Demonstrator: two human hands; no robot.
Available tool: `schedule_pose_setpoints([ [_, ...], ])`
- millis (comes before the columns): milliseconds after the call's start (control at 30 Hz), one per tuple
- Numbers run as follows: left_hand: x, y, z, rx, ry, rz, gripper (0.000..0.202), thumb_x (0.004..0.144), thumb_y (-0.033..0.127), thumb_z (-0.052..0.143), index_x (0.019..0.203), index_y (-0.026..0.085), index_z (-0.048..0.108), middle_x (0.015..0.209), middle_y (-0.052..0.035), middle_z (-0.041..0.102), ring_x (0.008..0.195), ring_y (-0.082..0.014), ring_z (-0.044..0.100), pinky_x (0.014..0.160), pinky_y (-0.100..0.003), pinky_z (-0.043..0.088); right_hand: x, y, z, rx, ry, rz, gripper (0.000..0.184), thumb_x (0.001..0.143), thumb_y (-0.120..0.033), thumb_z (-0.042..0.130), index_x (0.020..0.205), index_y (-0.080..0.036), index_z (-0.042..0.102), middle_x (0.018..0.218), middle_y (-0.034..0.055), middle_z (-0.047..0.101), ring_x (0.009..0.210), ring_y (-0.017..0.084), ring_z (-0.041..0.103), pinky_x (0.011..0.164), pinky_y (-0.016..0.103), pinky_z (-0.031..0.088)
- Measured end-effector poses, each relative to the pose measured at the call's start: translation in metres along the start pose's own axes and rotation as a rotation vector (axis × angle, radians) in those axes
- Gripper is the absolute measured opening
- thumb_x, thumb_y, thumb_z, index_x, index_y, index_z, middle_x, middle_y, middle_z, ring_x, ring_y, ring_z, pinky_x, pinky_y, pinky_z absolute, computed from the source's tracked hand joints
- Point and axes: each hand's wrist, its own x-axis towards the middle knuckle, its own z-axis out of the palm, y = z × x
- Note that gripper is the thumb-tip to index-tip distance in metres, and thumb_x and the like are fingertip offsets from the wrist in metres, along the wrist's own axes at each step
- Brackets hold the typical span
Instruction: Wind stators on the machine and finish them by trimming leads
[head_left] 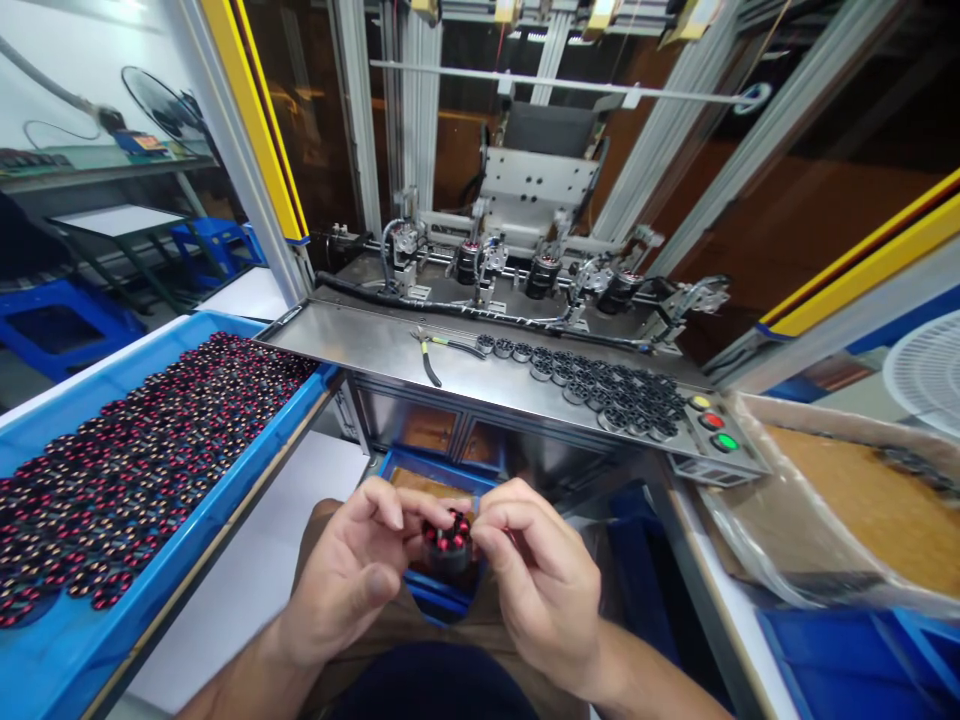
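Observation:
A small round motor stator (447, 540), black with red wound coils, is pinched between both hands low in the middle of the view, above my lap. My left hand (352, 575) grips its left side with thumb and fingertips. The fingers of my right hand (536, 580) curl over its right side. A blue tray (67, 640) on the left holds several more red-coiled stators (142, 460). On the steel shelf (375, 345) ahead lie several black ring parts (600, 385).
Side cutters (431, 355) rest on the steel shelf. Behind it stands a machine with three motor fixtures (544, 275). Yellow, red and green buttons (712, 422) sit at the shelf's right end. A plastic-lined box (847, 500) is on the right, a blue bin (431, 485) below.

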Motion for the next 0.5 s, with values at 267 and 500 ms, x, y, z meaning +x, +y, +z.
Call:
schedule_pose_setpoints([
  [267,-0.002,-0.008,0.000,0.091,-0.113,-0.317,0.038,0.084,0.044,0.068,0.108,0.018,0.056,0.081,-0.0059,0.073,0.071,-0.0143,0.070,0.064,-0.022,0.052,0.003,0.001,-0.013,-0.062,-0.139,-0.177,0.017,0.083,0.000,0.058,0.089,-0.015,0.061,0.078,0.0045,0.062,0.073,0.014,0.060,0.066,0.026,0.052],
  [500,-0.002,-0.009,0.007,0.031,-0.028,-0.108,0.033,0.077,0.013,0.077,0.102,0.026,0.060,0.109,-0.0010,0.068,0.091,-0.0155,0.071,0.073,-0.024,0.056,0.003,-0.003,-0.013,-0.125,-0.055,-0.098,0.016,0.085,0.000,0.056,0.085,-0.015,0.061,0.074,0.0021,0.060,0.069,0.011,0.057,0.062,0.023,0.048],
])
